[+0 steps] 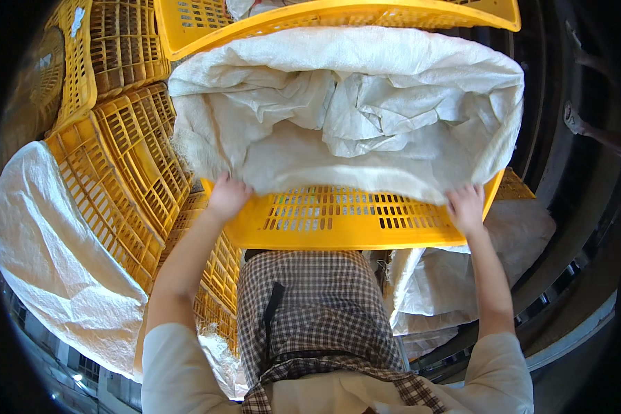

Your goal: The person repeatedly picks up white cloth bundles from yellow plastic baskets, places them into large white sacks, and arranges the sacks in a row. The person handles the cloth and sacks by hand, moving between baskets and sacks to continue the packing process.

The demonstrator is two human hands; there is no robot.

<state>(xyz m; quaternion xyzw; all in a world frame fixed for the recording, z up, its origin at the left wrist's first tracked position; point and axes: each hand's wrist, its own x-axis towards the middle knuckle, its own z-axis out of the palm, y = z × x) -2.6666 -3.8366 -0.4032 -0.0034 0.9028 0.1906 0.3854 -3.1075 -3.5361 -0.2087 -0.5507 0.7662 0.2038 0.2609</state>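
In front of me stands a yellow slotted plastic crate [352, 238], lined with a white woven sack [386, 172]. The sack's edge is folded over the far rim and the sides, and its cloth lies crumpled inside. At the near left corner my left hand [230, 197] is closed on the sack's edge, against the crate. My right hand [466, 208] grips the same edge at the near right corner. Between the two hands the slotted near wall shows below the cloth. The fingertips are partly hidden by the folds.
Another yellow crate [207, 34] lies just beyond. Stacked yellow crates [127, 148] rise on my left, with a white sack [55, 255] draped over one. More sack cloth [438, 279] hangs at my right, beside dark rails [566, 172]. My checked apron [317, 297] is close to the crate.
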